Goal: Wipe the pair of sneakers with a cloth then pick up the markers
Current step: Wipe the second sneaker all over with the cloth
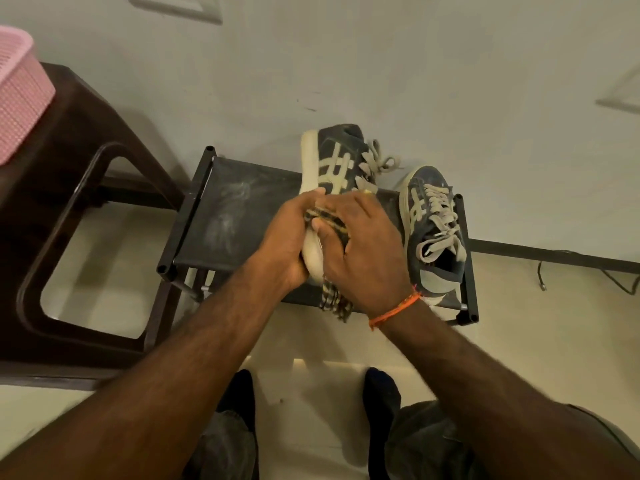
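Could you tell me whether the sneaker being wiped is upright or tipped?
Tipped: the held sneaker lies on its side, pale sole edge facing left.

Grey sneakers [429, 230] with cream stripes, laces, soles. Cloth [334, 297] checked yellow and dark. Basket [20, 98] pink. Wristband [394, 308] orange. Rack [221, 216] black.

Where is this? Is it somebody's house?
Probably a home, by a wall on a tiled floor. A low shoe rack holds a sneaker, a brown plastic chair stands beside it, and a pink basket sits on that.
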